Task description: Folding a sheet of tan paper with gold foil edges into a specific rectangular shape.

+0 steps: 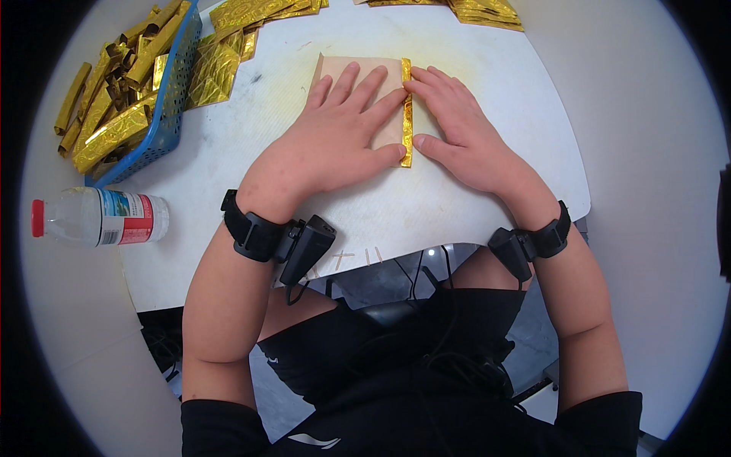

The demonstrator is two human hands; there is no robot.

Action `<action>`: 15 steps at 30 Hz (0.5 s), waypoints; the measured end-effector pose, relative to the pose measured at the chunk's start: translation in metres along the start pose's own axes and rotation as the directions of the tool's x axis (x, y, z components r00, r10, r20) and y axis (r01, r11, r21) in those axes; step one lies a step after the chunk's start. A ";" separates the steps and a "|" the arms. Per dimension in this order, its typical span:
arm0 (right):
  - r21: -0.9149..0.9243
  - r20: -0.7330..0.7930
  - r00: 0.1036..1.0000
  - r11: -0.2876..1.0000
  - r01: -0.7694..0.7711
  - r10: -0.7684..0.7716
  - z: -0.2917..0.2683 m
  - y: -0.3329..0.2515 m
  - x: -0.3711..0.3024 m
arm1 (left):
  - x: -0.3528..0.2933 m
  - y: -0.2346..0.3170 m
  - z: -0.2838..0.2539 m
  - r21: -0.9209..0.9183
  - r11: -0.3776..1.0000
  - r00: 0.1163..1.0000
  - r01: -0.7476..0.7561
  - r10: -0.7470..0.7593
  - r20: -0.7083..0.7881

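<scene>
A sheet of gold foil paper (388,129) lies tan side up on the white table. Along its right edge a narrow strip (407,122) is folded over, showing embossed gold. My left hand (320,141) rests flat on the sheet with the fingers spread; its thumb and index fingertips touch the strip. On the other side, my right hand (468,137) has its fingers stretched out, with the index fingertip at the strip's upper part and the thumb beside its lower part. At the upper left the sheet's edge sticks up a little.
A blue plastic basket (173,107) at the left is heaped with folded gold paper pieces (114,114). Flat gold sheets (215,72) lie beside it, with another stack (487,11) at the far right. A red-capped clear bottle (129,217) lies on its side near the basket.
</scene>
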State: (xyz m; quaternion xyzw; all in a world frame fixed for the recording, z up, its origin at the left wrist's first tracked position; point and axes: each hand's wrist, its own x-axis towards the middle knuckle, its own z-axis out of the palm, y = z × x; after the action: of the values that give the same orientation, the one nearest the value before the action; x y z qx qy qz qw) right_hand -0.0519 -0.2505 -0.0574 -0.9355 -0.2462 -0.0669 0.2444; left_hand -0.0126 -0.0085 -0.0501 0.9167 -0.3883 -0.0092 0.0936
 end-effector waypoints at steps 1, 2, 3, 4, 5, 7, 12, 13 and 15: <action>-0.001 0.001 1.000 1.000 0.000 0.000 0.000 0.000 0.000 | 0.000 0.000 -0.001 0.000 1.000 1.000 0.000 0.000 0.000; -0.001 0.001 1.000 1.000 0.000 0.000 0.000 0.000 0.000 | 0.000 0.001 -0.002 -0.001 1.000 1.000 0.000 0.000 0.004; 0.000 -0.001 1.000 1.000 0.001 -0.001 0.000 0.000 0.000 | 0.000 0.001 -0.002 -0.002 1.000 1.000 0.001 -0.001 0.007; 0.002 -0.002 1.000 1.000 0.002 -0.002 0.000 0.001 0.000 | 0.000 0.001 -0.002 -0.003 1.000 1.000 0.001 -0.001 0.007; 0.002 -0.002 1.000 1.000 0.002 -0.002 0.000 0.001 0.000 | 0.000 0.001 -0.002 -0.004 1.000 1.000 -0.001 0.001 0.005; -0.009 -0.005 1.000 1.000 0.005 -0.005 0.000 0.001 0.000 | 0.000 0.002 -0.001 -0.005 1.000 1.000 -0.004 0.004 0.003; -0.003 -0.004 1.000 1.000 0.000 -0.001 0.001 0.001 0.000 | 0.000 0.002 -0.002 -0.005 1.000 1.000 -0.001 0.001 0.004; -0.001 -0.001 1.000 1.000 -0.004 0.004 0.000 0.000 0.000 | 0.000 0.002 -0.001 -0.005 1.000 1.000 -0.001 0.001 0.004; 0.001 -0.001 1.000 1.000 -0.004 0.004 0.000 0.000 0.000 | 0.000 0.002 -0.001 0.003 1.000 1.000 -0.001 0.001 0.001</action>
State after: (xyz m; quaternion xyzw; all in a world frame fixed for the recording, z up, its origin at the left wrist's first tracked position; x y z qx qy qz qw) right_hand -0.0516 -0.2505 -0.0575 -0.9359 -0.2442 -0.0666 0.2451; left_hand -0.0139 -0.0095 -0.0489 0.9166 -0.3888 -0.0091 0.0922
